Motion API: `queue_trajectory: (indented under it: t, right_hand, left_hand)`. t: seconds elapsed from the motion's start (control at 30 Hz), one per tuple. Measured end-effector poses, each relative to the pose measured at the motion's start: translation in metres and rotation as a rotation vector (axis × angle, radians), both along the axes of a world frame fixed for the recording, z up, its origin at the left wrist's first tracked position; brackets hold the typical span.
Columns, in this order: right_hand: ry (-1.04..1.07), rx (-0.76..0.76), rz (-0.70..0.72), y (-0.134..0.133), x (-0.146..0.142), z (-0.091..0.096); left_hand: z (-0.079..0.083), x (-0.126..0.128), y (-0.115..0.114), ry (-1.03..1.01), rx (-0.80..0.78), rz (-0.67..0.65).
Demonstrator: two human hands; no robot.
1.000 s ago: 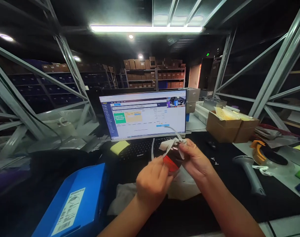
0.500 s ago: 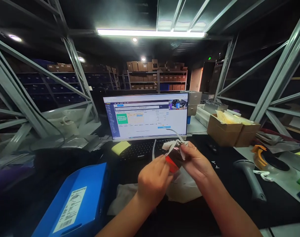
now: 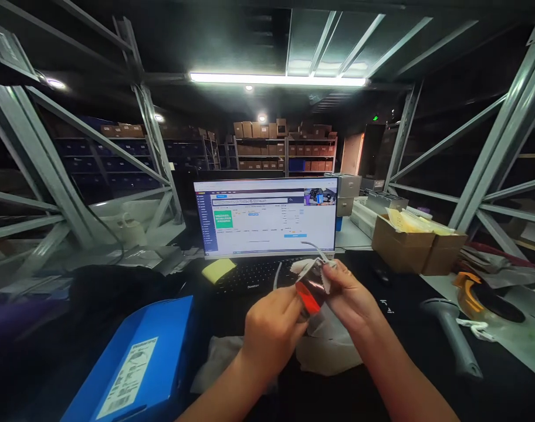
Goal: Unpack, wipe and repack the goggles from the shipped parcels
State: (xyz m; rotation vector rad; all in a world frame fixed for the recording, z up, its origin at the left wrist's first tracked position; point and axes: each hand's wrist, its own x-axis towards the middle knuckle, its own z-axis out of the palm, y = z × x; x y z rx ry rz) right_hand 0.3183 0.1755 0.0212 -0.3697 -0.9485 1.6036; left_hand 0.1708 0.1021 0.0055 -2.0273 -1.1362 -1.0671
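Observation:
A pair of glasses (image 3: 310, 298) with a lens shining red-orange is held up in front of the keyboard. Its thin grey temples point away from me. My left hand (image 3: 274, 322) is closed on the frame at the near left side. At the other side, my right hand (image 3: 353, 296) pinches a pale cloth with a zigzag edge (image 3: 303, 266) against the glasses. Fingers and cloth hide part of the frame. Below both hands, a whitish thin bag or wrapping (image 3: 331, 354) lies on the black mat, with another crumpled translucent piece (image 3: 221, 354) further left.
A blue box with a white label (image 3: 133, 363) stands at left. Behind the hands are a keyboard (image 3: 253, 286), a yellow note (image 3: 219, 271) and a lit monitor (image 3: 267, 225). To the right are a barcode scanner (image 3: 454, 337), a tape dispenser (image 3: 467, 293) and cardboard boxes (image 3: 402, 249).
The cloth has shifted up and back on the glasses, so more of the red-orange lens shows. Both hands keep their hold. My view has tilted slightly upward.

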Motion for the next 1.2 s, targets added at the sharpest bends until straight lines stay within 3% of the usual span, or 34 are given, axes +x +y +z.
queue_trajectory:
  t: [0.1,0.17,0.2,0.3,0.37,0.47,0.63,0.7,0.8,0.97,1.07,1.2]
  right_hand:
    - [-0.087,-0.065,0.119,0.012,0.015,0.005]
    - [-0.227,0.020,0.100,0.022,0.029,0.006]
    - [-0.284,0.084,0.011,0.027,0.038,0.007]
    - [-0.410,0.295,-0.438,0.039,0.068,0.008]
    - [-0.543,0.421,-0.619,0.038,0.083,0.009]
    - [-0.735,0.566,-0.569,0.020,0.088,0.010]
    - [-0.890,0.754,-0.219,-0.014,0.065,0.014]
    - [-0.902,0.778,-0.177,-0.017,0.059,0.014]
    - [-0.838,0.692,-0.242,-0.012,0.058,0.011]
    - [-0.884,0.565,-0.568,0.001,0.066,0.009]
    - [-0.955,0.501,-0.524,0.003,0.066,0.011]
    - [-1.091,0.533,-0.523,0.006,0.063,0.012]
  left_hand:
    - [0.005,-0.008,0.001,-0.048,-0.091,0.022]
    - [0.011,-0.017,0.001,-0.110,-0.187,0.017]
    - [0.014,-0.022,0.000,-0.135,-0.225,0.003]
    - [0.021,-0.031,-0.002,-0.132,-0.258,-0.044]
    - [0.023,-0.034,-0.002,-0.069,-0.262,-0.086]
    - [0.025,-0.035,-0.001,0.059,-0.330,-0.162]
    - [0.033,-0.040,-0.005,0.166,-0.433,-0.227]
    - [0.037,-0.043,-0.008,0.170,-0.466,-0.238]
    - [0.042,-0.046,-0.012,0.161,-0.530,-0.257]
    - [0.042,-0.049,-0.014,0.140,-0.659,-0.346]
    - [0.041,-0.048,-0.014,0.123,-0.710,-0.402]
    - [0.042,-0.046,-0.013,0.104,-0.740,-0.423]
